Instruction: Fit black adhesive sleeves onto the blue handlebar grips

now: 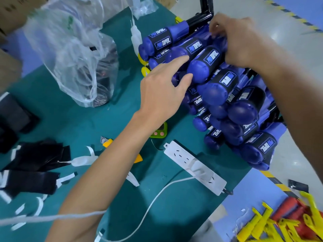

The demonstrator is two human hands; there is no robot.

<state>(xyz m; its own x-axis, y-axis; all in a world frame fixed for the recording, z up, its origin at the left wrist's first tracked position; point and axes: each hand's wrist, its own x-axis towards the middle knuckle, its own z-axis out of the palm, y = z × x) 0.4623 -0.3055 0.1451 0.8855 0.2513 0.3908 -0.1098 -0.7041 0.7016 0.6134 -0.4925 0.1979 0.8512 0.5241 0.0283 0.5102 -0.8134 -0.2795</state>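
Note:
A stack of blue handlebar grips [220, 91] lies at the right edge of the green table, most wrapped in black sleeves printed PRO TAPER [212, 57]. My left hand [164, 86] reaches into the pile's left side with fingers spread, touching the rounded blue ends. My right hand [239, 41] grips the top of the stack, fingers curled over a blue grip near the black handlebar tube [199, 19]. Loose black sleeves [35, 156] lie flat at the table's left edge.
A clear plastic bag [76, 55] stands on the green table [122, 105] at the back left. A white power strip [194, 165] and its cable lie at the front. White backing strips, a yellow cutter [107, 142] and a green timer [160, 132] are scattered nearby. Yellow and red parts [279, 222] sit on the floor.

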